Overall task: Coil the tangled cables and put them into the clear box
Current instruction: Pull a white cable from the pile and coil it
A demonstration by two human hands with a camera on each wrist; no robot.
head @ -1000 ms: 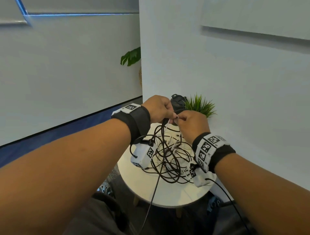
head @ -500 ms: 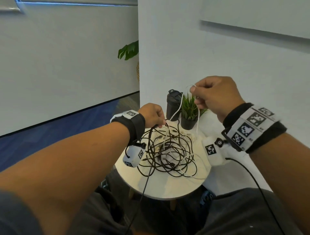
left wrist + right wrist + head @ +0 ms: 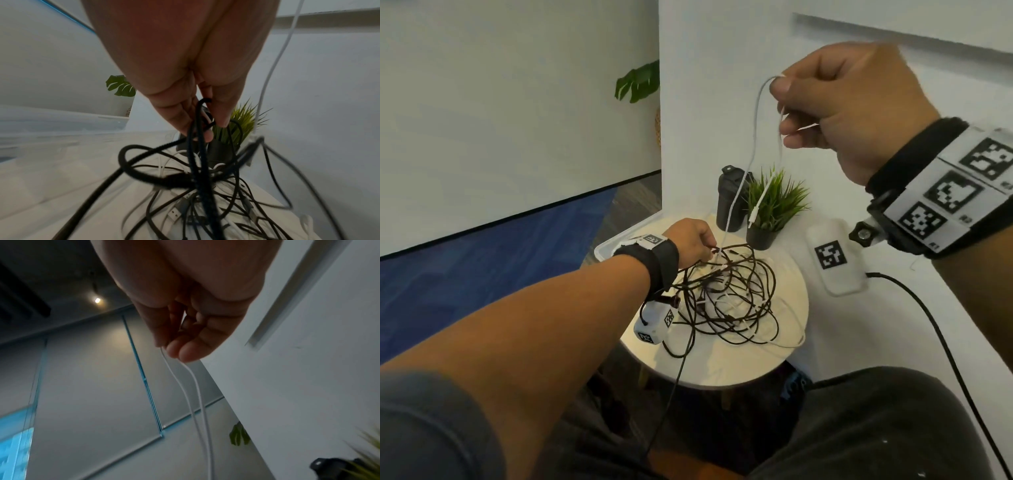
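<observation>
A tangle of black and white cables lies on the small round white table. My left hand is low at the heap's far left and pinches black cable strands. My right hand is raised high above the table and pinches a thin white cable, which hangs in two strands; its connector end dangles in front of the plant. The clear box stands behind my left wrist, mostly hidden.
A black bottle and a small potted grass plant stand at the table's back edge against the white wall. The camera lead from my right wrist hangs over my lap. Blue carpet lies to the left.
My right hand has risen well above the table, drawing the white cable up out of the heap. My left hand has dropped to the heap and holds the black strands down.
</observation>
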